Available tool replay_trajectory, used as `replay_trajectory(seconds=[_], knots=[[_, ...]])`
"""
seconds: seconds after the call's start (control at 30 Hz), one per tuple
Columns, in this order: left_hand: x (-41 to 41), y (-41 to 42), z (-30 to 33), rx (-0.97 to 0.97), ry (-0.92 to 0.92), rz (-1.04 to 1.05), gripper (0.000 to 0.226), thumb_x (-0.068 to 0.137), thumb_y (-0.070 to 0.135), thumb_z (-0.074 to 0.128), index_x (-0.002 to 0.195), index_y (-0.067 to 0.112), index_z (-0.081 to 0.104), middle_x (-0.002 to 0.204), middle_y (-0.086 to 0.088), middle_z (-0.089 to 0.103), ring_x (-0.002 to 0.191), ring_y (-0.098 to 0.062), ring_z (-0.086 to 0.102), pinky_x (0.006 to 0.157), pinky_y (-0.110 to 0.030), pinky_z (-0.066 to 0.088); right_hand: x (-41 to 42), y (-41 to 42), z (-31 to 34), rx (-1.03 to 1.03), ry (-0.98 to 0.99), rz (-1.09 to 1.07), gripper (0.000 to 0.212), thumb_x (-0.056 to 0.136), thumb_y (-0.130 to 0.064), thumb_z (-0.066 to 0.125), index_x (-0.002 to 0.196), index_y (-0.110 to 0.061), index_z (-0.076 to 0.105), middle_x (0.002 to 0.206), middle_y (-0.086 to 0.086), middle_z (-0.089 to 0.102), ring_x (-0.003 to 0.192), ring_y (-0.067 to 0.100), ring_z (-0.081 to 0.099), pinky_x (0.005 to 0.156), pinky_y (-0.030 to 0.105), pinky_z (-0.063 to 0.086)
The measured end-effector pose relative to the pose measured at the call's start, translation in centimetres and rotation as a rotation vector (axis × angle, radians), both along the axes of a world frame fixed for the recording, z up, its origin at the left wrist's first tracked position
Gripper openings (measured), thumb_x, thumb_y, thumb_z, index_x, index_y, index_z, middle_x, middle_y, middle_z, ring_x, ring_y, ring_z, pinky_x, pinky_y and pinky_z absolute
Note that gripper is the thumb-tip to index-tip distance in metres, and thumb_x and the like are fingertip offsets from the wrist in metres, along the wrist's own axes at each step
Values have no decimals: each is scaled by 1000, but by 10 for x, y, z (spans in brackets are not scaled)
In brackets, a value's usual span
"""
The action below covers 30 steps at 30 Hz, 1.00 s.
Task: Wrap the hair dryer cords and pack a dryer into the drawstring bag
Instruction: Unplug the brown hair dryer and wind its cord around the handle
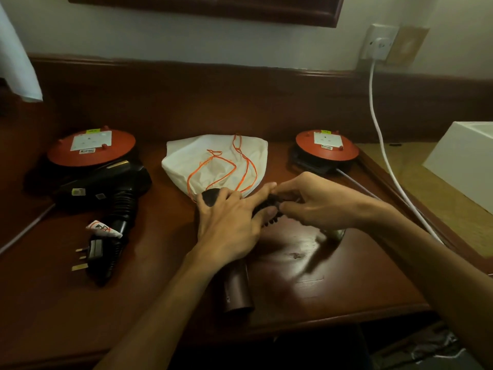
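Hands meet at centre: left hand pins a dark dryer to the worktop; right hand pinches its coiled cord. At nine o'clock, another dryer lies wrapped. Drawstring bag, twelve o'clock, apparently unfilled.

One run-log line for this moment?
left hand: holds dryer | right hand: winds cord | bag: empty-looking
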<state>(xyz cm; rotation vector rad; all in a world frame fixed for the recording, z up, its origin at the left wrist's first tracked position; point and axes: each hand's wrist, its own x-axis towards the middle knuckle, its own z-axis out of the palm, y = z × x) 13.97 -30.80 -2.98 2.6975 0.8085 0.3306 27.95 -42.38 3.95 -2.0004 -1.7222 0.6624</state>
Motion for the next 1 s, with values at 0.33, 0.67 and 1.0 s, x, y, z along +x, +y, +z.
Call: replay_trajectory(seconds=[0.33,0.67,1.0], knots=[[-7,-4,0,-94,-259,91,32,96,60,49,128,62,50,109,17,61,127,-12,42,116,-62,15,-8,-23,-31,322,186,-148,11,95,-11,65,102,-14,73,75,9,72,59,18,70,55,30,57],[-22,3,-1,-284,-424,50,46,77,84,41,112,64,62,113,26,65,123,-3,47,114,-59,24,8,-48,-83,235,-31,-127,26,99,-22,60,122,-21,72,86,-19,73,71,0,65,65,21,51],[-31,-4,-5,-141,-374,-99,55,71,88,51,122,67,53,99,41,55,109,16,41,115,-50,25,56,-16,-55,-99,5,-7,20,94,-22,66,81,-35,56,72,-5,60,59,4,56,58,22,51]])
